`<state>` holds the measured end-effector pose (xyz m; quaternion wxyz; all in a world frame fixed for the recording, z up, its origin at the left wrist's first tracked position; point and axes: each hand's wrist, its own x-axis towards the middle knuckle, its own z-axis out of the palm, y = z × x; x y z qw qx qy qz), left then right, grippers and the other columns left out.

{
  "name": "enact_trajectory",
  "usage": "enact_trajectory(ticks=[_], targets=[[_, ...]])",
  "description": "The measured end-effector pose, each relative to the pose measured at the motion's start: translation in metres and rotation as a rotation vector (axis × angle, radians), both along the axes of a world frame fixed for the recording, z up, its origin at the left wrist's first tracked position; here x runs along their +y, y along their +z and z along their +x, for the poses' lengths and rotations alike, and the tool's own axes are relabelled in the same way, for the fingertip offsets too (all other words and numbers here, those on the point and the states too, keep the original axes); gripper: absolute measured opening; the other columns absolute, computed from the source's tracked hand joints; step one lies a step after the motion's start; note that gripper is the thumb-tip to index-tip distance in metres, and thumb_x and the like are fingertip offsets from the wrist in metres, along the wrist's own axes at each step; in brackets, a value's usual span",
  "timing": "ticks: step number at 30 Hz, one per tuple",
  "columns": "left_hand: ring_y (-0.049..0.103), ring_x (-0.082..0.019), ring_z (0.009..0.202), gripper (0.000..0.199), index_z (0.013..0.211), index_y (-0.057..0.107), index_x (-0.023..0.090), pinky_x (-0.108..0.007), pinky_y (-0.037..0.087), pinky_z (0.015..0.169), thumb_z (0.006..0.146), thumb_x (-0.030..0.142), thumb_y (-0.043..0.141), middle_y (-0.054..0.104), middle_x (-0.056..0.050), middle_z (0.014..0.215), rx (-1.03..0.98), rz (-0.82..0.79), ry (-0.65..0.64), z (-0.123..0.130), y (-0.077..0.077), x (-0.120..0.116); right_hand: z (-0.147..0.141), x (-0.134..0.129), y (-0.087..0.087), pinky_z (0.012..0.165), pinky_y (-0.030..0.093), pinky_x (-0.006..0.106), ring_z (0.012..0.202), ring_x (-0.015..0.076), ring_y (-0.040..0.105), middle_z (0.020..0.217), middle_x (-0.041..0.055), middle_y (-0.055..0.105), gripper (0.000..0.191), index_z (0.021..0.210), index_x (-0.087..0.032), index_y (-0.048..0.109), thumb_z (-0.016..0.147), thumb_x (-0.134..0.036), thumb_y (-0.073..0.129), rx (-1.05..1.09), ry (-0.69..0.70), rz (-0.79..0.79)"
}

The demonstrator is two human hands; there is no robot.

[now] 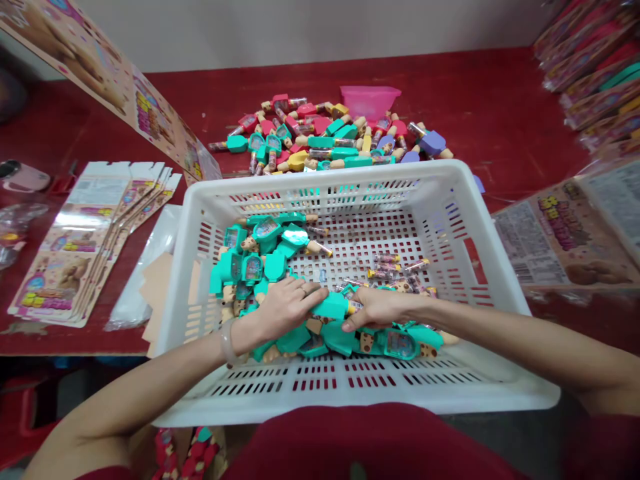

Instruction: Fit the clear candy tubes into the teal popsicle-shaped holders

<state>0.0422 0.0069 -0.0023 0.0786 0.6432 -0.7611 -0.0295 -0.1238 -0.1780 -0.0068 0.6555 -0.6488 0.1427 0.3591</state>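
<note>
In the head view, a white plastic basket (325, 400) holds many teal plastic candy toys (275, 265) with beige, brown-spotted ends. My left hand (285, 307), with a pale bangle at its wrist, is closed over one teal candy toy (331, 307) above the pile. At that toy's right end sits a small clear candy tube (353, 307) with a yellowish tip. My right hand (377, 307) pinches around this tube's end; its fingertips are partly hidden. Several loose candy tubes (387, 267) lie in the basket just beyond my right hand.
Behind the basket, red, teal, yellow and purple toys (320, 137) lie heaped beside a pink tray (370, 101) on the red table (490, 100). Printed cardboard sheets (75, 247) are stacked at left, below a tall printed panel (125, 93). Bagged packages (595, 60) stand at right.
</note>
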Motion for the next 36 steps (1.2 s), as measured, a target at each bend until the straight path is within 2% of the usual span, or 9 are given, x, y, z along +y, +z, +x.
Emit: enact_trajectory(ticks=[4, 7, 11, 14, 17, 22, 29, 32, 36], targets=[[0.047, -0.033, 0.127, 0.071, 0.148, 0.028, 0.011, -0.043, 0.044, 0.099, 0.085, 0.019, 0.059, 0.041, -0.022, 0.146, -0.01, -0.003, 0.384, 0.022, 0.012, -0.013, 0.019, -0.022, 0.019, 0.041, 0.025, 0.023, 0.044, 0.0096, 0.036, 0.049, -0.0052, 0.045, 0.031, 0.065, -0.018, 0.057, 0.071, -0.043, 0.073, -0.16, -0.135, -0.29], [0.051, -0.035, 0.123, 0.077, 0.151, 0.016, 0.004, -0.042, 0.046, 0.096, 0.091, 0.031, 0.056, 0.047, -0.027, 0.137, -0.061, 0.039, 0.636, 0.042, 0.013, -0.017, 0.045, -0.057, 0.055, 0.041, 0.026, 0.023, 0.046, 0.0095, 0.039, 0.056, -0.0031, 0.049, 0.028, 0.079, -0.015, 0.066, 0.073, -0.041, 0.075, -0.437, -0.348, -0.522], [0.063, -0.036, 0.098, 0.067, 0.148, 0.028, 0.006, -0.04, 0.052, 0.074, 0.095, 0.041, 0.051, 0.061, -0.021, 0.111, -0.171, 0.312, 0.734, 0.05, -0.003, -0.014, 0.081, -0.09, 0.083, 0.049, 0.043, 0.025, 0.058, 0.0135, 0.054, 0.081, 0.0033, 0.063, 0.045, 0.121, -0.015, 0.059, 0.088, -0.045, 0.063, -0.773, -0.568, -0.4], [0.063, -0.036, 0.094, 0.07, 0.145, 0.033, 0.008, -0.039, 0.052, 0.07, 0.091, 0.044, 0.057, 0.058, -0.022, 0.113, -0.223, 0.348, 0.726, 0.045, -0.019, -0.012, 0.099, -0.081, 0.057, 0.057, 0.05, 0.027, 0.073, 0.0173, 0.062, 0.101, 0.0089, 0.066, 0.051, 0.139, -0.015, 0.044, 0.096, -0.042, 0.051, -0.747, -0.463, -0.508], [0.059, -0.035, 0.101, 0.072, 0.145, 0.031, 0.011, -0.038, 0.052, 0.075, 0.088, 0.043, 0.062, 0.05, -0.022, 0.125, -0.22, 0.326, 0.707, 0.043, -0.029, -0.013, 0.11, -0.051, 0.003, 0.067, 0.05, 0.028, 0.082, 0.021, 0.065, 0.097, 0.0114, 0.069, 0.033, 0.117, -0.012, 0.062, 0.094, -0.034, 0.055, -0.472, 0.014, -0.913], [0.053, -0.035, 0.109, 0.068, 0.142, 0.034, 0.011, -0.039, 0.051, 0.079, 0.087, 0.038, 0.064, 0.046, -0.021, 0.128, -0.19, 0.341, 0.737, 0.045, -0.031, -0.017, 0.119, -0.029, -0.054, 0.081, 0.047, 0.038, 0.108, 0.0364, 0.059, 0.119, 0.0262, 0.06, 0.023, 0.103, -0.006, 0.065, 0.088, -0.022, 0.058, -0.364, 0.081, -1.136], [0.053, -0.032, 0.111, 0.062, 0.138, 0.037, 0.013, -0.04, 0.05, 0.085, 0.082, 0.023, 0.062, 0.048, -0.018, 0.125, -0.044, 0.276, 0.705, 0.044, -0.014, -0.02, 0.068, -0.056, -0.028, 0.066, 0.047, 0.025, 0.081, 0.0195, 0.064, 0.091, 0.0044, 0.066, 0.024, 0.101, -0.017, 0.053, 0.08, -0.025, 0.061, -0.378, 0.037, -0.873], [0.055, -0.028, 0.109, 0.056, 0.13, 0.045, 0.013, -0.04, 0.049, 0.089, 0.081, 0.032, 0.063, 0.053, -0.016, 0.125, 0.499, 0.215, 0.606, 0.041, 0.011, -0.021, 0.034, -0.052, -0.011, 0.061, 0.044, 0.022, 0.075, 0.0155, 0.059, 0.083, -0.0012, 0.059, 0.027, 0.094, -0.019, 0.047, 0.074, -0.025, 0.064, -0.471, -0.163, -0.508], [0.059, -0.021, 0.104, 0.035, 0.113, 0.059, 0.017, -0.034, 0.052, 0.086, 0.087, 0.039, 0.054, 0.061, -0.01, 0.12, 1.321, 0.442, 0.557, 0.029, 0.034, -0.021, 0.017, -0.039, 0.01, 0.069, 0.047, 0.026, 0.083, 0.0167, 0.058, 0.087, -0.0001, 0.059, 0.034, 0.095, -0.019, 0.051, 0.069, -0.023, 0.071, -0.522, -0.349, -0.203]])
